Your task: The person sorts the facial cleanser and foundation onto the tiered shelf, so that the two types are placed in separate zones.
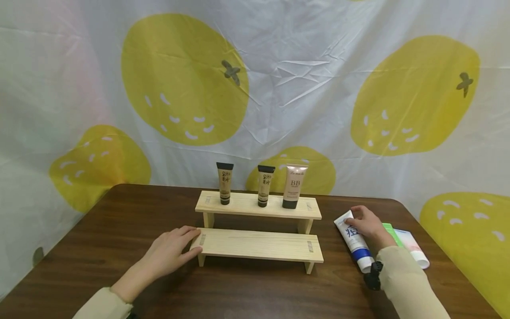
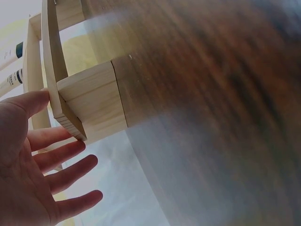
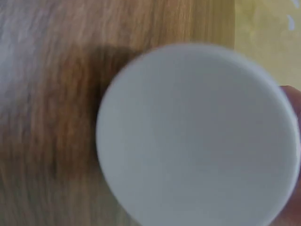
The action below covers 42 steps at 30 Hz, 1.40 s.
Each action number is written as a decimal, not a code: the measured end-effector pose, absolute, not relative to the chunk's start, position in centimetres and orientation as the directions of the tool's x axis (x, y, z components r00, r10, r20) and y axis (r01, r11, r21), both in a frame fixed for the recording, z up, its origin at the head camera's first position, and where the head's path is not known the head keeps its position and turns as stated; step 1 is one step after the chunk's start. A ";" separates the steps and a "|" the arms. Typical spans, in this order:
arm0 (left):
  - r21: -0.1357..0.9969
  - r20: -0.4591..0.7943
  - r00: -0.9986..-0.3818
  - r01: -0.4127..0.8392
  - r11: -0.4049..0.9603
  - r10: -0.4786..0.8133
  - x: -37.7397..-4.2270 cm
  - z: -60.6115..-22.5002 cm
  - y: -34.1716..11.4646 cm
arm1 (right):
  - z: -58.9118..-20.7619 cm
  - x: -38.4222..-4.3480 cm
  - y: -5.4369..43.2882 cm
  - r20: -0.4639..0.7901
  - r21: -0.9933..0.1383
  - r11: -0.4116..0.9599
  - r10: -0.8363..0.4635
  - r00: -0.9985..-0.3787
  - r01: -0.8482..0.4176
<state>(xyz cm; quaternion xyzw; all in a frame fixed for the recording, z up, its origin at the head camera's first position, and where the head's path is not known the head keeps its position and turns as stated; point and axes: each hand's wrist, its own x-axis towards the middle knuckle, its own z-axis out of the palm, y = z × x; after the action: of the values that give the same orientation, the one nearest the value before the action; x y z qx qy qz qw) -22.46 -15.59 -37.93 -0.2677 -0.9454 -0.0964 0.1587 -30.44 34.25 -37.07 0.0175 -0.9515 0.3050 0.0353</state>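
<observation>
My left hand (image 1: 170, 249) rests at the left end of the lower board of a two-tier wooden stand (image 1: 259, 243). In the left wrist view its spread fingers and thumb touch the board end (image 2: 70, 123). Over on the right, my right hand (image 1: 370, 226) grips a white squeeze tube (image 1: 354, 243) with a blue band and blue lettering, thumb on its face near the flat end. The tube's round white cap (image 3: 197, 136) fills much of the right wrist view, hiding most of that hand.
On the upper tier stand two gold tubes with black ends (image 1: 225, 184) (image 1: 264, 186) and a pink BB cream tube (image 1: 294, 187). A green tube (image 1: 392, 234) and a white-and-pink tube (image 1: 412, 248) lie beyond my right hand. A lemon-print curtain (image 1: 303, 97) hangs behind the brown table (image 1: 119, 230).
</observation>
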 end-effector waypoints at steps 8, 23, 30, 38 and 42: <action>0.089 0.360 -0.799 0.544 0.834 0.482 -22.5 -37.9 -15.6 | -36.9 -30.4 34.6 0.166 -0.560 0.819 -0.034 -0.985 -0.123; 0.072 0.384 -0.783 0.554 0.830 0.489 -22.5 -37.8 -15.6 | -35.0 -29.5 34.1 0.233 -0.585 0.776 -0.116 -0.966 -0.234; 0.080 0.365 -0.797 0.542 0.836 0.482 -22.5 -37.9 -15.6 | -33.6 -29.0 34.1 0.227 -0.596 0.750 -0.186 -0.956 -0.287; 0.082 0.373 -0.793 0.546 0.834 0.482 -22.5 -37.9 -15.6 | -31.7 -27.8 33.6 0.210 -0.635 0.701 -0.245 -0.946 -0.323; 0.084 0.370 -0.793 0.547 0.833 0.484 -22.5 -38.0 -15.6 | -31.0 -27.1 33.3 0.200 -0.652 0.685 -0.258 -0.945 -0.325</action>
<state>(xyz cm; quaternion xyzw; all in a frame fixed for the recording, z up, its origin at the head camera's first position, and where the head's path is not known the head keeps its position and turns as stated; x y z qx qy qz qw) -22.50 -15.59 -37.99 -0.2737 -0.9422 -0.0936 0.1691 -27.13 33.26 -31.01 0.1591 -0.9169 0.3633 0.0458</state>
